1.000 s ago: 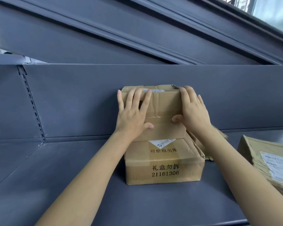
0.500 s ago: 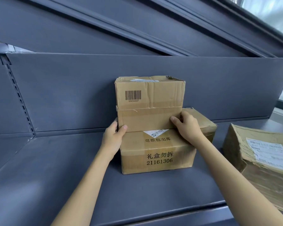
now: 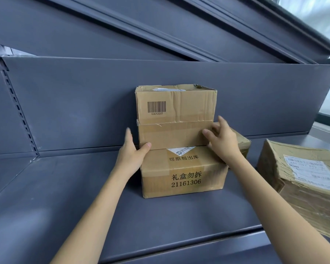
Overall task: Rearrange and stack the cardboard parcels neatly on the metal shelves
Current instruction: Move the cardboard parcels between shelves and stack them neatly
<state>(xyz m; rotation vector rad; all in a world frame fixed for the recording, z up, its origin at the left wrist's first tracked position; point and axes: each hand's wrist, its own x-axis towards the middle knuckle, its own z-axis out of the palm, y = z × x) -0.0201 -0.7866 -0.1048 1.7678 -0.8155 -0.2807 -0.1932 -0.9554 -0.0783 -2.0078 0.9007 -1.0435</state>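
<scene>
A barcoded cardboard parcel point(image 3: 176, 117) stands on top of a wider parcel printed 21161306 point(image 3: 185, 174) on the grey metal shelf point(image 3: 65, 197), against the back panel. My left hand point(image 3: 131, 149) clasps the upper parcel's lower left corner, fingers straight along its side and thumb on its front. My right hand point(image 3: 223, 139) is at its lower right corner, thumb touching the front, fingers loosely spread at the side. A third parcel point(image 3: 241, 144) lies behind my right hand, mostly hidden.
A crumpled taped parcel with a white label point(image 3: 303, 183) sits at the right end of the shelf, overhanging the front edge. The underside of the shelf above point(image 3: 160, 25) slopes overhead. A slotted upright point(image 3: 17, 111) runs down the left.
Both hands came off the top parcel's front and dropped to its lower corners. My right-hand fingers have now loosened from the corner. The view has shifted slightly left.
</scene>
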